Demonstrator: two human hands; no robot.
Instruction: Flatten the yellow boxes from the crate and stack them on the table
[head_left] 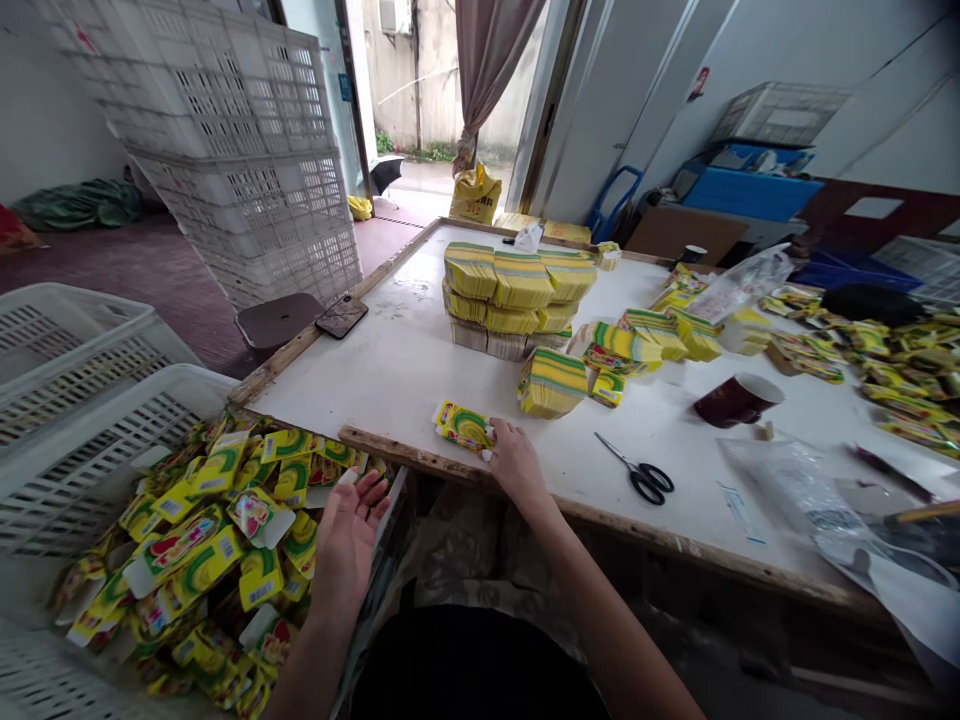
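My right hand (514, 463) rests on the near edge of the white table (390, 360), fingers curled on a flat yellow-green carton (463, 424) lying there. My left hand (346, 540) hovers palm up with fingers spread, holding nothing, over the right side of a white crate (112, 440) filled with several loose folded cartons (217, 540) of the same print. A small stack of flat cartons (552, 382) sits just beyond my right hand.
A large block of stacked cartons (514, 298) stands mid-table. Black scissors (641, 474), a dark mug (737, 399), plastic bags (817, 500) and scattered cartons (885, 360) lie right. A phone (342, 316) sits on the table's left edge; stacked white crates (232, 150) stand behind.
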